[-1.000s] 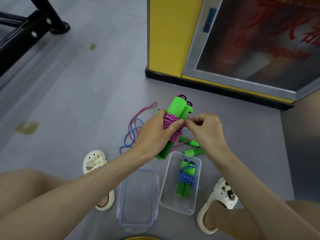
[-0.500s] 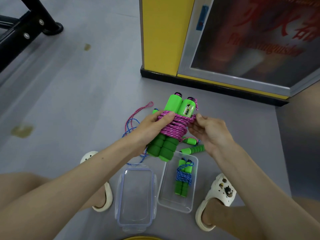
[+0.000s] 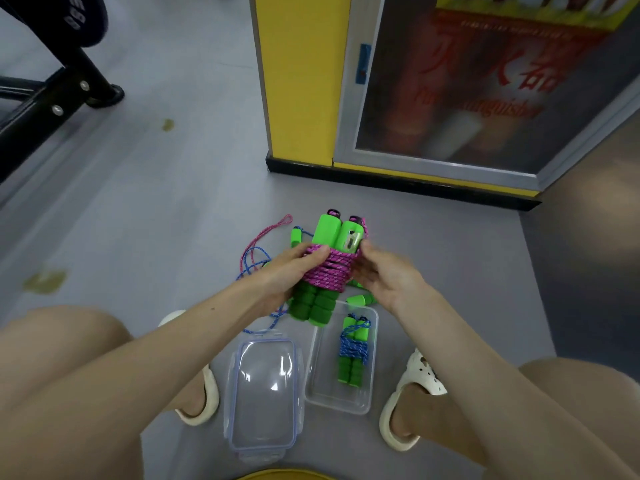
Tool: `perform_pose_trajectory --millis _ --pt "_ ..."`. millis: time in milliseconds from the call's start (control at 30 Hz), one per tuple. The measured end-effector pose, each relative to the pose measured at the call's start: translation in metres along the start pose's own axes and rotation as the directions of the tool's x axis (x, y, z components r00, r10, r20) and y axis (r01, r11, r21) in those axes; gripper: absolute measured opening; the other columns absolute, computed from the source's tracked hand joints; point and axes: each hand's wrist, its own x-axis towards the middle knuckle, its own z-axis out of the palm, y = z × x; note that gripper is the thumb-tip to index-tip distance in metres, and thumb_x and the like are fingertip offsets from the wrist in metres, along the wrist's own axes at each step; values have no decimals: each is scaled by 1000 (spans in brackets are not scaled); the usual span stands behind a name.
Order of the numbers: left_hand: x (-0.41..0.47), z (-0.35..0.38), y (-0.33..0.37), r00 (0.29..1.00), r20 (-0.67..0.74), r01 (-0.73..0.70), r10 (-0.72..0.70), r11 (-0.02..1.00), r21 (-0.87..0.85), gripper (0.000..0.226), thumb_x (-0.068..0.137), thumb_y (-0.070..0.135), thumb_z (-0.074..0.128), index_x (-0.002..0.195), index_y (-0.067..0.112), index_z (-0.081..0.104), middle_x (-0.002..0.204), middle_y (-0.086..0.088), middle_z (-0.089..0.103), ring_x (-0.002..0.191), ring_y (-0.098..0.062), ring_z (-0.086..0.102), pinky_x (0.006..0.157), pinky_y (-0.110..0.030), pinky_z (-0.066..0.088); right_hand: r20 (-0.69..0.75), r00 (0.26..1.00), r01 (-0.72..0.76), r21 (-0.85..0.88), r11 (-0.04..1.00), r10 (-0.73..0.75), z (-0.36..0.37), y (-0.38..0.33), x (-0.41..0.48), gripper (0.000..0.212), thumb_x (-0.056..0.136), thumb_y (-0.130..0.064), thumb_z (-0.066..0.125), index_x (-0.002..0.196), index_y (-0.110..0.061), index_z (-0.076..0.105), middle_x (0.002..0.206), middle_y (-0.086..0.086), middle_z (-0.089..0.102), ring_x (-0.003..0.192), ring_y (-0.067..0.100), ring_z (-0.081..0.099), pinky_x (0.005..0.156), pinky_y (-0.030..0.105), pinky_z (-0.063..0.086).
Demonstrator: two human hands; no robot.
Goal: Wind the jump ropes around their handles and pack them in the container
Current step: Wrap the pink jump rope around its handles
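A pair of green handles wound with pink rope (image 3: 327, 271) is held upright above the floor. My left hand (image 3: 287, 275) grips the bundle from the left, thumb across the coils. My right hand (image 3: 381, 275) touches the bundle's right side with its fingertips at the rope; whether it pinches the rope is unclear. Below sits a clear container (image 3: 370, 396) holding a green-handled rope wound in blue (image 3: 353, 351). Loose pink and blue rope (image 3: 256, 251) and more green handles (image 3: 360, 300) lie on the floor behind my hands.
The container's clear lid (image 3: 263, 389) lies on the floor left of it. My feet in white clogs (image 3: 408, 403) flank both. A yellow cabinet (image 3: 301, 81) with a glass door stands ahead; a black metal frame (image 3: 52, 98) is at far left.
The camera has tilted up a little. The pink-wound bundle stays in both hands at about the same place, and my right hand's fingers have shifted slightly on its right side.
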Motion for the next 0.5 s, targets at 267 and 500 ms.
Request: perform_pose_trajectory --millis 267,500 --pt "-5 38 -18 989 119 77 -91 990 118 17 96 25 54 110 19 60 102 -4 70 93 -15 66 87 -30 54 -155 982 -105 35 994 110 -45 16 -9 31 97 3 34 73 -9 50 69 9 47 56 16 41 47 23 37" --pt "10 63 -41 999 -20 -26 31 976 215 36 97 33 53 123 8 55 115 -13 67 104 -26 65 94 -41 52 -31 990 -143 -131 981 140 -71 11 -20 36 98 -42 42 84 -12 55 78 11 57 72 21 55 92 41 47"
